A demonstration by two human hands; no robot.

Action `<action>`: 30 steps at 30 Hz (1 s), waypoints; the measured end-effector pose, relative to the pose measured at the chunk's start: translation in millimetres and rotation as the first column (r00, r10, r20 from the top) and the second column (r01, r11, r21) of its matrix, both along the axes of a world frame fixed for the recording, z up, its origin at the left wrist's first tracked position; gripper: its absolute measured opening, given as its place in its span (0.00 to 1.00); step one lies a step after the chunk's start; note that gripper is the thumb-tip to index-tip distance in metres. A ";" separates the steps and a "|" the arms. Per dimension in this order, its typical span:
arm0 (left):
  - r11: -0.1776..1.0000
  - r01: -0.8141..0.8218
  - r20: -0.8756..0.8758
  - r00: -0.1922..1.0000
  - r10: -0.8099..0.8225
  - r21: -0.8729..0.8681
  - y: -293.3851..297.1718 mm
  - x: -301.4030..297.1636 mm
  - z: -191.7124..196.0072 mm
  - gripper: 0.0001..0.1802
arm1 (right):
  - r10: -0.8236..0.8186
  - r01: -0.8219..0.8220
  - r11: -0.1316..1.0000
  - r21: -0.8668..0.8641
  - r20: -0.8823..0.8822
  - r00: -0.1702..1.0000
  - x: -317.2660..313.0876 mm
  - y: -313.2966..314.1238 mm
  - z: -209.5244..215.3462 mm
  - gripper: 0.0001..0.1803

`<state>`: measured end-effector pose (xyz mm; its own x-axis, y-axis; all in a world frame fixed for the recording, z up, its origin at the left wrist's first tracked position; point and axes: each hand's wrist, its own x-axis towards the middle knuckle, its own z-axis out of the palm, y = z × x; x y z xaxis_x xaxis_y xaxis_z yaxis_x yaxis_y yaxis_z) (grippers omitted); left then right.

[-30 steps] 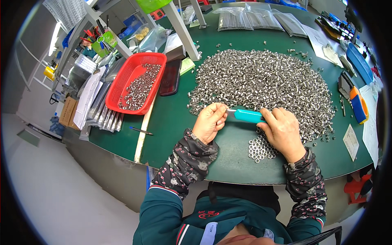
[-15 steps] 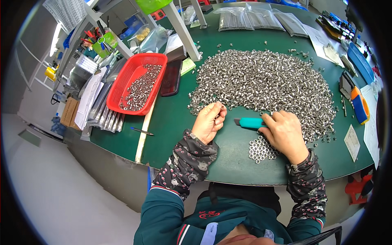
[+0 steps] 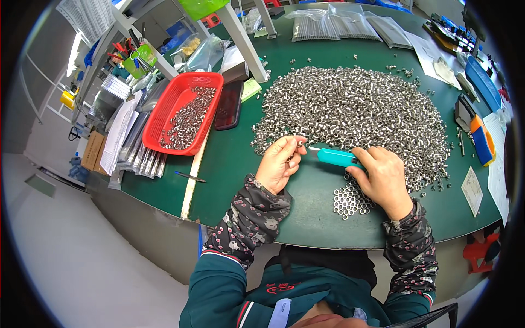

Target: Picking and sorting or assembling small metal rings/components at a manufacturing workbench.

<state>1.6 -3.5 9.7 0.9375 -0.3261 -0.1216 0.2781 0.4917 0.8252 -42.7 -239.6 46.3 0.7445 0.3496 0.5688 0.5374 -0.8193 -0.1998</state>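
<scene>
A teal utility knife is gripped in my right hand, its blade pointing left toward my other hand. Pinched between the thumb and fingers of my left hand is a small metal ring; the fingers partly cover it. The blade tip is close to this ring, and I cannot tell whether they touch. Beyond both hands spreads a large heap of small silvery rings. Beside my right wrist, a flat cluster of rings lies on the green table, holes facing up.
To the left stands a red plastic basket with more rings, next to a dark phone-like slab. A pen lies near a wooden strip. Bagged rods line the far edge; an orange-and-blue tool sits at the right.
My right hand has turned the knife, so its blade now angles up and left, nearer the ring in my left hand. The left hand has hardly moved.
</scene>
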 end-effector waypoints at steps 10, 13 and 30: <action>0.999 0.009 0.044 0.999 -0.011 0.049 -2.2 -1.8 -1.2 0.09 | 0.018 -0.011 0.997 0.076 -0.087 0.996 -1.3 0.6 -3.1 0.13; 0.998 0.013 0.063 0.998 -0.017 0.065 -3.6 -3.1 -0.5 0.09 | 0.027 -0.015 0.995 0.097 -0.133 0.991 -1.3 1.6 -4.7 0.13; 0.985 -0.101 0.168 0.983 0.077 0.140 -10.2 -4.7 -3.9 0.06 | 0.071 -0.019 0.988 0.154 -0.339 0.938 -1.4 2.1 -4.4 0.13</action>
